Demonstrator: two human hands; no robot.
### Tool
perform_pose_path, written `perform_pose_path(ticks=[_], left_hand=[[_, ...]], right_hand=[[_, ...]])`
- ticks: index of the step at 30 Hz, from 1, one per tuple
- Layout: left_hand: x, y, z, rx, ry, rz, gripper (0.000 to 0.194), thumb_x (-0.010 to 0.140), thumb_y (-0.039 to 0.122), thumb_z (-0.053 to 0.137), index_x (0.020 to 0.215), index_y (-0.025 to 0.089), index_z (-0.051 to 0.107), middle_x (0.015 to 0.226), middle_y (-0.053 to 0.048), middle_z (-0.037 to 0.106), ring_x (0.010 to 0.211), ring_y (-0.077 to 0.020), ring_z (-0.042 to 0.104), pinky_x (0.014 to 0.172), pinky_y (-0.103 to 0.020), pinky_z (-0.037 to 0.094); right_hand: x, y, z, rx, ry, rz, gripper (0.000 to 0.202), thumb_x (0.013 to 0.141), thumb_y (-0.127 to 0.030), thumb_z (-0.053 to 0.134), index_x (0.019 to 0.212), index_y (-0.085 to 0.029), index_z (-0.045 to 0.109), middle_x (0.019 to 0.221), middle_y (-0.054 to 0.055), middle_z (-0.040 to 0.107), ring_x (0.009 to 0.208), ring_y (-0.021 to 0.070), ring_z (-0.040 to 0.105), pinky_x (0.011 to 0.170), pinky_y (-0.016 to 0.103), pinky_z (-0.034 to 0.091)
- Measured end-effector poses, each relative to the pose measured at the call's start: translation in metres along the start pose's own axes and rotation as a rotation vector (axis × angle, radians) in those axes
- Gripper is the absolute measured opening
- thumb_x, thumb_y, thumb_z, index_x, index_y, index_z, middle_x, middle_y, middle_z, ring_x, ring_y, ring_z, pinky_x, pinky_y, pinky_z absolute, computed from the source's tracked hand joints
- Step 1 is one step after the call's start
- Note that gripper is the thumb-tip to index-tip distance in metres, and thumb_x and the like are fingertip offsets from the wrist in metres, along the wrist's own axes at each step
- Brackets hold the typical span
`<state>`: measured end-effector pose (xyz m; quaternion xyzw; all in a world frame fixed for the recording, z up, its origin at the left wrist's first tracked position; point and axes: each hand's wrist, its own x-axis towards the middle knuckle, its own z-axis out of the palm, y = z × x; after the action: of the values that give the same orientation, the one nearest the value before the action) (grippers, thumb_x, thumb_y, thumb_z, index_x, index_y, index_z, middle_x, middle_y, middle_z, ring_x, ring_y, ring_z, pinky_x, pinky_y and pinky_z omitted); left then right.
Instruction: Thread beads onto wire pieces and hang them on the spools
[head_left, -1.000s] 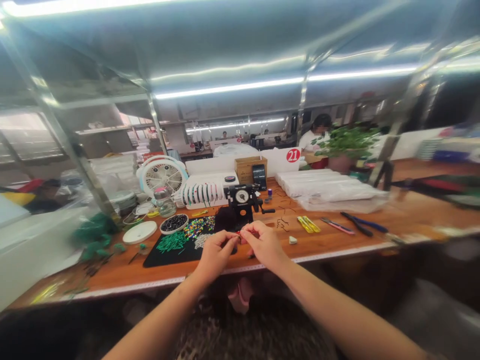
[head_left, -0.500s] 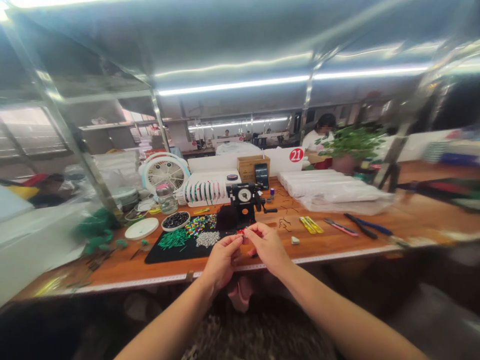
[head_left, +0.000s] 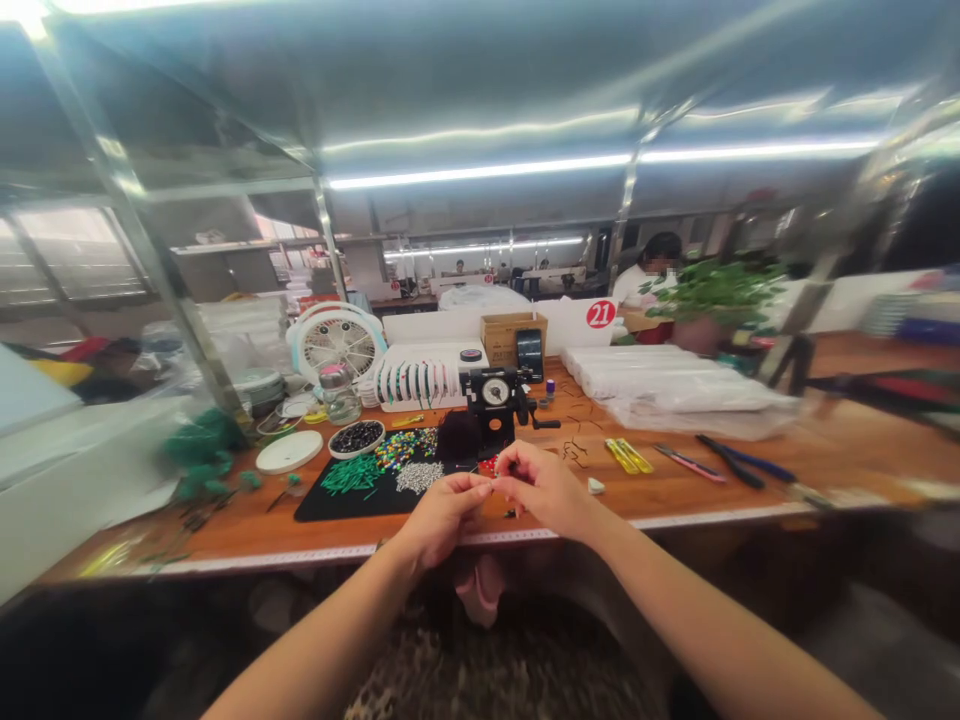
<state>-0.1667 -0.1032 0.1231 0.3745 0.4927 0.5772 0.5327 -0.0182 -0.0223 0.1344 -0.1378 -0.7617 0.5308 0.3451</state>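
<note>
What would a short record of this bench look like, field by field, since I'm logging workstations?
Left hand: fingertips pinched, meeting the right hand's
Right hand: thumb and finger pinched
Held item: too small to tell
Black mat: bears green pieces, multicoloured beads and silvery beads
Beyond hands: black machine with a dial and crank
Right of hands: yellow packets, pliers
Number sign: 21
</note>
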Motion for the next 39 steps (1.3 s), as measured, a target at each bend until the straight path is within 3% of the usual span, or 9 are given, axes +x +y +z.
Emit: perform_pose_path(ticks=[3, 5, 10, 12, 17, 21, 23, 27, 39], left_hand=[[-0.001, 0.002, -0.002, 0.058, -0.012, 0.009, 0.032, 0.060, 0.037, 0.078, 0.071, 0.013, 0.061, 0.047, 0.008, 0.035, 0.043, -0.0038, 0.020, 0.044, -0.021, 0.011], [-0.001, 0.002, -0.003, 0.089, -0.020, 0.013, 0.032, 0.060, 0.037, 0.079, 0.070, 0.012, 0.061, 0.047, 0.009, 0.035, 0.043, -0.0038, 0.020, 0.044, -0.021, 0.010], [-0.002, 0.001, -0.003, 0.081, -0.045, 0.007, 0.034, 0.059, 0.041, 0.078, 0.069, 0.013, 0.061, 0.044, 0.009, 0.034, 0.042, -0.0036, 0.020, 0.044, -0.021, 0.010], [-0.001, 0.000, -0.003, 0.059, -0.056, -0.002, 0.034, 0.059, 0.041, 0.078, 0.068, 0.013, 0.059, 0.043, 0.010, 0.033, 0.041, -0.0036, 0.020, 0.043, -0.021, 0.009], [0.000, -0.003, -0.004, -0.010, -0.067, -0.006, 0.031, 0.061, 0.036, 0.078, 0.068, 0.012, 0.059, 0.046, 0.008, 0.035, 0.042, -0.0035, 0.021, 0.043, -0.021, 0.011], [-0.001, -0.007, -0.006, -0.095, -0.063, -0.005, 0.030, 0.062, 0.033, 0.077, 0.068, 0.014, 0.055, 0.048, 0.009, 0.031, 0.042, -0.0038, 0.021, 0.043, -0.021, 0.013], [-0.001, -0.007, -0.006, -0.141, -0.061, -0.003, 0.031, 0.062, 0.032, 0.077, 0.068, 0.014, 0.053, 0.049, 0.010, 0.028, 0.044, -0.0039, 0.021, 0.043, -0.019, 0.015], [0.000, -0.007, -0.006, -0.192, -0.062, 0.000, 0.030, 0.064, 0.030, 0.077, 0.068, 0.014, 0.052, 0.050, 0.010, 0.026, 0.045, -0.0039, 0.020, 0.044, -0.018, 0.016], [0.002, -0.010, -0.006, -0.170, -0.059, -0.014, 0.027, 0.064, 0.029, 0.077, 0.068, 0.013, 0.055, 0.047, 0.008, 0.032, 0.043, -0.0037, 0.021, 0.042, -0.019, 0.015]], right_hand=[[-0.002, -0.006, 0.000, -0.366, 0.009, -0.210, 0.008, 0.083, -0.020, 0.052, 0.075, -0.019, 0.054, 0.076, 0.000, 0.054, 0.070, 0.0129, 0.051, 0.065, 0.027, 0.042], [-0.003, -0.008, 0.002, -0.417, 0.020, -0.217, 0.013, 0.084, -0.017, 0.048, 0.072, -0.018, 0.053, 0.078, 0.001, 0.054, 0.073, 0.0137, 0.051, 0.068, 0.028, 0.041], [-0.002, -0.004, 0.008, -0.011, 0.001, 0.234, 0.013, 0.083, -0.027, 0.047, 0.072, -0.019, 0.048, 0.049, -0.008, 0.043, 0.044, 0.0086, 0.039, 0.044, 0.020, 0.030], [-0.001, -0.002, 0.010, 0.097, 0.015, 0.300, 0.015, 0.081, -0.031, 0.050, 0.071, -0.019, 0.048, 0.045, -0.009, 0.041, 0.040, 0.0071, 0.035, 0.041, 0.019, 0.026], [0.002, 0.003, 0.011, 0.113, 0.070, 0.242, 0.019, 0.075, -0.035, 0.060, 0.070, -0.018, 0.053, 0.045, -0.008, 0.044, 0.038, 0.0057, 0.035, 0.038, 0.018, 0.024], [0.002, 0.016, 0.007, 0.363, 0.280, 0.231, 0.030, 0.071, -0.046, 0.063, 0.083, -0.019, 0.056, 0.059, -0.005, 0.056, 0.042, 0.0073, 0.044, 0.036, 0.018, 0.030], [-0.001, 0.024, 0.006, 0.435, 0.345, 0.265, 0.033, 0.067, -0.046, 0.067, 0.081, -0.018, 0.057, 0.059, -0.004, 0.055, 0.042, 0.0066, 0.043, 0.034, 0.018, 0.029], [-0.008, 0.030, 0.013, 0.460, 0.312, 0.309, 0.032, 0.062, -0.039, 0.074, 0.076, -0.013, 0.063, 0.047, -0.005, 0.050, 0.037, 0.0046, 0.037, 0.034, 0.017, 0.025], [-0.001, 0.020, 0.031, 0.547, 0.329, 0.240, 0.026, 0.067, -0.038, 0.071, 0.072, -0.014, 0.062, 0.047, -0.006, 0.047, 0.034, 0.0031, 0.032, 0.032, 0.018, 0.019]])
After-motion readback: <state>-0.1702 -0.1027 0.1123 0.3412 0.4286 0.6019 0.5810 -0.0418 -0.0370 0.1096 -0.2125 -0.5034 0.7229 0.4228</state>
